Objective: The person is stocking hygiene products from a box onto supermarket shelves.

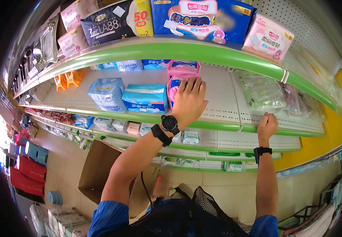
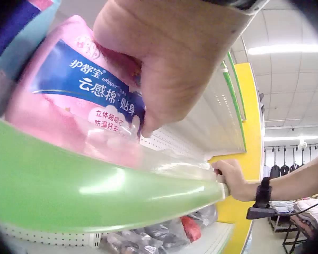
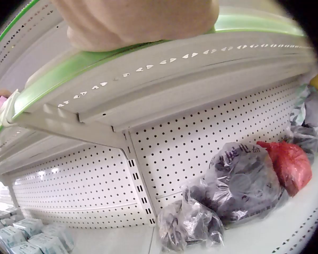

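Note:
My left hand (image 1: 190,100) lies over a pink pack of sanitary pads (image 2: 74,106), its fingers bent across the top and the thumb at the right side. A blue label with white writing crosses the pack's front. Behind it stands another pink pack (image 1: 183,65), and a teal and blue pack (image 1: 144,97) is just to the left. Well to the right, my right hand (image 1: 267,125) grips the green front edge of the shelf (image 1: 250,129), fingers curled; in the right wrist view only the heel of that hand shows.
A light blue pack (image 1: 107,94) stands farther left. Clear plastic bags (image 1: 261,93) lie behind my right hand. Overhanging the work is the upper shelf's green edge (image 1: 171,51), with large packs above. Below are bagged goods (image 3: 241,182), small boxes (image 3: 29,227) and an open carton (image 1: 100,166).

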A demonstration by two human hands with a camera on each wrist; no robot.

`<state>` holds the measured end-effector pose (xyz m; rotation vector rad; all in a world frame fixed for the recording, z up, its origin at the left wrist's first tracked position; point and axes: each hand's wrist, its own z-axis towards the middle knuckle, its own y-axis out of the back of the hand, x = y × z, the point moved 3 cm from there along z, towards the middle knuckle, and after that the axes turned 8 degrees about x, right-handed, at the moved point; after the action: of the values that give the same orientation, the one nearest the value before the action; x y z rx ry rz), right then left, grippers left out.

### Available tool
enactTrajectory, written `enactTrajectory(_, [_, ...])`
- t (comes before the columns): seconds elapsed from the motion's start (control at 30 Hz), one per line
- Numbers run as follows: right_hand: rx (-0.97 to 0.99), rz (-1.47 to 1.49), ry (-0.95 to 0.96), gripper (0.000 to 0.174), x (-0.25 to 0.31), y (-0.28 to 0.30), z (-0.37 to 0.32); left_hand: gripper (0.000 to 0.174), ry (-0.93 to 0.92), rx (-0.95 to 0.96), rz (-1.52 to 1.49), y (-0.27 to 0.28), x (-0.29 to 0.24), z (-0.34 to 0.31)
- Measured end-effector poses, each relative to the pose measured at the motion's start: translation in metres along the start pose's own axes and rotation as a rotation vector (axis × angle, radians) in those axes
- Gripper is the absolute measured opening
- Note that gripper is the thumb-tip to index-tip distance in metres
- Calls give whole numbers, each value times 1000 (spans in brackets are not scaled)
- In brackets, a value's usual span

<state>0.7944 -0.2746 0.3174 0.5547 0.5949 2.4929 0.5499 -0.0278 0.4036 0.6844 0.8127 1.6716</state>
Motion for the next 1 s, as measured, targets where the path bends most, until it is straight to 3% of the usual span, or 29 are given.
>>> enactTrajectory(0.17, [-6, 29, -1, 27, 0, -1, 1, 55, -82, -147, -61, 27, -19, -35])
enactTrajectory(0.23, [14, 39, -11, 27, -2, -3, -1, 39, -350, -175, -309, 37, -26, -80])
enactTrajectory(0.33, [34, 34, -5, 29, -5, -3, -4, 24, -324, 45, -437, 29, -12, -167])
enactTrajectory(0.43, [45, 16, -46, 24, -13, -8, -6, 15, -43, 270, -496, 12, 40, -268])
enactTrajectory(0.6, [222, 126, -315, 37, -67, -25, -17, 12, 665, 239, -442, 27, 136, -398])
enactTrajectory(0.67, [180, 49, -171, 37, -58, -19, -10, 12, 896, 272, -411, 16, 170, -454])
enactTrajectory(0.7, [181, -17, -13, 37, -63, -16, -7, 12, 1003, 300, -401, 7, 184, -481])
enactTrajectory(0.73, [176, -72, 148, 37, -69, -14, -2, 14, 1076, 379, -359, -6, 195, -510])
enactTrajectory(0.8, [212, -211, 58, 31, -75, -14, 2, 18, 1132, 604, -297, -45, 213, -574])
enactTrajectory(0.9, [251, -305, 79, 39, -89, -7, 15, 25, 1103, 1124, -299, -108, 216, -649])
enactTrajectory(0.97, [326, -329, 64, 37, -84, -3, 20, 32, 1198, 1242, -439, -129, 207, -646])
enactTrajectory(1.0, [276, -396, 198, 35, -84, 0, 25, 33, 1187, 1288, -435, -145, 204, -653])
